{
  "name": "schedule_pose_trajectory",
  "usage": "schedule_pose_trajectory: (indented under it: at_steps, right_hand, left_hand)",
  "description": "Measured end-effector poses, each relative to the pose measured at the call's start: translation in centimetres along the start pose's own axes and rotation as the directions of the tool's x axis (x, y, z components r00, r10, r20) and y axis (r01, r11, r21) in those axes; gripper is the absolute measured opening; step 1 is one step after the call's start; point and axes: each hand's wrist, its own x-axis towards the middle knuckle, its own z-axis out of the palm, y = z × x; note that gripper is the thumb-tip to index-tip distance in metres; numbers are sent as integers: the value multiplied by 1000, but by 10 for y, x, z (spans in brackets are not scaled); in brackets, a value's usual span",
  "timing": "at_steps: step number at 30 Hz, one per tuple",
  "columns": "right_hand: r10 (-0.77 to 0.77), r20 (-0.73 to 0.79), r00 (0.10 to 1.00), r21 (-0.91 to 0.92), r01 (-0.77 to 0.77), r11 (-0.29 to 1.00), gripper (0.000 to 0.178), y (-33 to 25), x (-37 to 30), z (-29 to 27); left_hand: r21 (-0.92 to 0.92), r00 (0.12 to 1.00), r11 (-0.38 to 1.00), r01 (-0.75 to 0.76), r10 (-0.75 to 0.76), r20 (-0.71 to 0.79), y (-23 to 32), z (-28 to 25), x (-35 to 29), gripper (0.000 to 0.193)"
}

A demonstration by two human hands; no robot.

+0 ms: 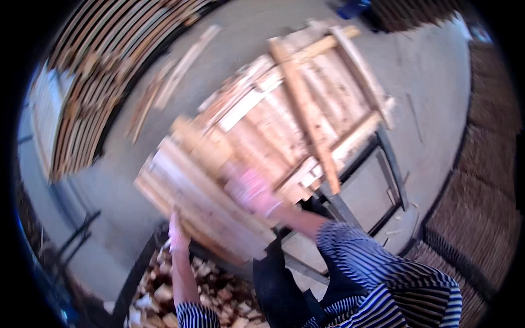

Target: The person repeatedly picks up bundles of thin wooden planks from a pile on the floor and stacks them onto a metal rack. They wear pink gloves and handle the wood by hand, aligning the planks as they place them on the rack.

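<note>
Several pale wooden boards [202,199] lie side by side, slanting across the front of a work stand. My left hand [178,235], in a pinkish glove, is closed on their near left edge, with its fingers partly hidden beneath. My right hand [252,190], gloved alike, is at the far edge of these boards, beside a yellowish wooden piece [205,147]. Motion smears its fingers, so I cannot make out its grip. Just beyond, more planks [268,128] cover the stand, with a long wooden batten [306,109] lying across them.
A dark metal frame [391,169] stands to the right of the planks. Wood offcuts [219,295] fill a container at my lower left. Stacked slats [104,71] stand at far left, near loose strips [186,65] on the floor. Brown stacks [476,208] line the right side.
</note>
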Motion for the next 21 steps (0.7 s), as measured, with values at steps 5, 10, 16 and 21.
schedule_pose_trajectory:
  at_steps: [5, 10, 16, 21]
  right_hand:
    - [-78, -108, 991, 123, 91, 988, 69, 12, -12, 15]
    - [93, -316, 944, -115, -135, 984, 69, 77, 2, -111]
    - [-72, -809, 584, -364, -399, 842, 88, 322, 28, -227]
    - [304, -486, 819, -418, -523, 743, 72, 389, 30, -335]
  left_hand:
    - [-111, 1000, 994, -19, 20, 0, -19, 13, 5, 75]
    - [130, 989, 990, -60, 77, -129, -23, 19, 14, 80]
    - [13, 996, 999, -29, 30, -87, -9, 29, 18, 78]
    - [-164, 991, 980, 109, -120, -54, 14, 4, 16, 66]
